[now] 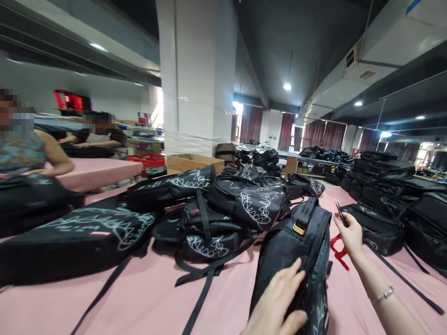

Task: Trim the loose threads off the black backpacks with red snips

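A black backpack (296, 251) with white print and a gold zip pull stands upright in front of me on the pink table (139, 298). My left hand (279, 300) presses flat against its front panel with fingers spread. My right hand (350, 232) hovers by the bag's right side, pinching a small dark thread snipper (340, 213) that points upward. A red strap piece (338, 251) shows just below that hand.
Several black printed backpacks (223, 204) lie heaped across the table's middle, with loose straps (206, 284) trailing toward me. Stacks of black bags (394, 186) rise at the right. A person (24, 149) sits at the left; another sits behind. A white pillar (197, 74) and cardboard box (192, 162) stand beyond.
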`<state>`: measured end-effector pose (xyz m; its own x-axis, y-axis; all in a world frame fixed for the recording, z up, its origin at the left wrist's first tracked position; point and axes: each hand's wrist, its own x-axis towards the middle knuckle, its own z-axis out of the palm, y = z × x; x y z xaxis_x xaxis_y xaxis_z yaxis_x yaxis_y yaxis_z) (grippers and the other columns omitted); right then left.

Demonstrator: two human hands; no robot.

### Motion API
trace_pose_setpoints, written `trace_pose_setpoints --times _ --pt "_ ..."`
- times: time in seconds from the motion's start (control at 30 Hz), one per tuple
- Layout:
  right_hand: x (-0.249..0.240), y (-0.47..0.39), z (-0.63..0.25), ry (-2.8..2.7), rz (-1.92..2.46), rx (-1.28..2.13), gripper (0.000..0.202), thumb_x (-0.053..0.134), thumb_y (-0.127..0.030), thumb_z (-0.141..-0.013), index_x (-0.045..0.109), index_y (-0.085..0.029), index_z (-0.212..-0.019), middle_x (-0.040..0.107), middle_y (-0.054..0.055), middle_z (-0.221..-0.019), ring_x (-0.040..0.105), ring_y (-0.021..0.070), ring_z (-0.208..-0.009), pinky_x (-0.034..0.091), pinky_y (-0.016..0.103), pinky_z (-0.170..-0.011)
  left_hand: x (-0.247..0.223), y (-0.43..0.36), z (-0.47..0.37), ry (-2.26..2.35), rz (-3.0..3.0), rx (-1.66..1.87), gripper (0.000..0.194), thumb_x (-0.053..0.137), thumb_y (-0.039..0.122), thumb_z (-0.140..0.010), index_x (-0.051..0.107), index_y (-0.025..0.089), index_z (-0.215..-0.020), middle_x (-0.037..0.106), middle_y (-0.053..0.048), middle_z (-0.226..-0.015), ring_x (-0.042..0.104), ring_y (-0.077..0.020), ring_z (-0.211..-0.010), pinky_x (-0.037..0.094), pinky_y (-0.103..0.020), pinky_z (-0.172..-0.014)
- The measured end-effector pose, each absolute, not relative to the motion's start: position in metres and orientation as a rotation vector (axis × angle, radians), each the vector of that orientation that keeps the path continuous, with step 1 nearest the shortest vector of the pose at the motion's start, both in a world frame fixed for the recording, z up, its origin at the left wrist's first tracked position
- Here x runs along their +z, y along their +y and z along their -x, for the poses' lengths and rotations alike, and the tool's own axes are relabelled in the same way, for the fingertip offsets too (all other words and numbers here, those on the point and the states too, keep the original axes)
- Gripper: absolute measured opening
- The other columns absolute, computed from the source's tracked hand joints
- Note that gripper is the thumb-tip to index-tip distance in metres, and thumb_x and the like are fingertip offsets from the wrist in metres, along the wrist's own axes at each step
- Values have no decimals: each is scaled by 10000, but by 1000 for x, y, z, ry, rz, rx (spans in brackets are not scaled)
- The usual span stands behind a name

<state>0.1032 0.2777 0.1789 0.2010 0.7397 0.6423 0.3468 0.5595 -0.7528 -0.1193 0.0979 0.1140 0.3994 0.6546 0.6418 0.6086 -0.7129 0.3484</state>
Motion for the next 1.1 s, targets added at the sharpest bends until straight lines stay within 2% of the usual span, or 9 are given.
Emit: trace_pose_setpoints --times 0.13,0.27,0.4,0.47,0.6,0.73,0.83,0.93,1.1 --pt "191 240 -99 -1468 914 387 328 571 -446 -748 634 -146 -864 657 63 -822 583 203 -773 456 302 -697 91 123 103 1111 -2718 1317 619 401 469 -860 208 237 -1401 286 -126 -1448 372 -275 -1249 412 -418 -972" --pt "205 214 -95 -1597 895 468 331 563 -454 -771 642 -145 -861 651 63 -808 575 206 -773 451 291 -661 97 118 98 1093 -2712 1425 536 456 361 -854 323 218 -1354 416 -140 -1370 444 -272 -1185 465 -411 -919" --pt "210 209 -90 -1713 911 549 322 560 -459 -769 650 -149 -765 626 36 -713 557 175 -673 433 271 -605 123 105 102 1017 -2635 1614 349 469 151 -837 503 218 -1178 623 -107 -1110 569 -211 -978 519 -340 -813" --pt "211 210 -89 -1767 926 577 316 573 -455 -755 637 -154 -685 590 12 -634 532 154 -602 409 256 -553 138 103 104 1034 -2598 1707 309 467 88 -824 545 218 -1093 659 -79 -983 584 -185 -891 523 -311 -765" --pt "213 213 -84 -1793 985 703 335 598 -460 -722 597 -155 -582 515 -16 -543 478 127 -526 356 244 -503 175 111 105 1280 -2638 1845 237 512 121 -813 594 219 -1013 618 -88 -1074 540 -219 -982 485 -375 -829" --pt "212 214 -75 -1587 877 1093 319 696 -445 -622 618 -138 -651 546 -15 -582 479 116 -532 370 245 -534 216 136 100 1376 -2781 1821 183 521 185 -821 619 191 -975 567 -105 -1178 483 -249 -1082 435 -428 -892" --pt "210 213 -65 -1388 786 1274 346 757 -425 -537 584 -140 -631 496 -46 -528 438 90 -491 348 228 -508 235 160 95 1401 -2926 1671 136 526 174 -823 643 184 -892 620 -75 -1111 510 -232 -1045 424 -430 -878" --pt "207 209 -57 -1333 755 1314 376 751 -454 -530 561 -151 -648 465 -62 -517 411 79 -476 325 216 -484 240 179 91 1478 -3002 1461 101 559 165 -811 657 188 -802 676 -34 -988 549 -214 -956 436 -406 -804" --pt "204 204 -57 -1305 730 1344 404 748 -475 -527 532 -155 -646 440 -60 -531 378 71 -474 293 206 -457 237 186 92 1495 -3062 1369 79 586 174 -801 657 171 -836 690 -26 -925 556 -191 -890 428 -332 -696"
